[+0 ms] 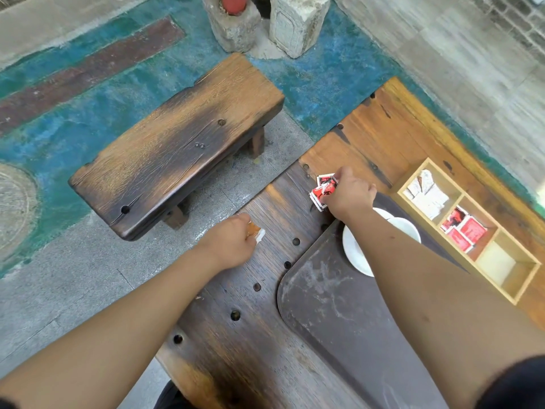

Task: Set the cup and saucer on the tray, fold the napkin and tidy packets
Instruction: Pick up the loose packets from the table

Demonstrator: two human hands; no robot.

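Only one view here, the head cam, looking down over a dark wooden counter [265, 335]. The right hand [349, 193] was out at the far edge of it, fingers closed around a small bunch of red packets [324, 188]; a few stuck out to the left of the fist, the rest were buried in the grip, so no idea how many. The left hand [233, 240] sat nearer, at the counter's left edge, fingers curled shut on a brownish-white packet [257, 231], mostly hidden with just an end poking out.

The dark tray [330, 305] lay to the right, running off the bottom of the shot. The white saucer [352, 252] sat at its far end with the cup [405, 227] on it, but the right forearm covered a good half of both.

Further right was a wooden organizer [519, 273]: white folded paper [426, 194] in the far compartment (napkins or packets, couldn't tell), more red packets [464, 231] in the middle one. A wooden bench [177, 143] stood on the floor to the left.
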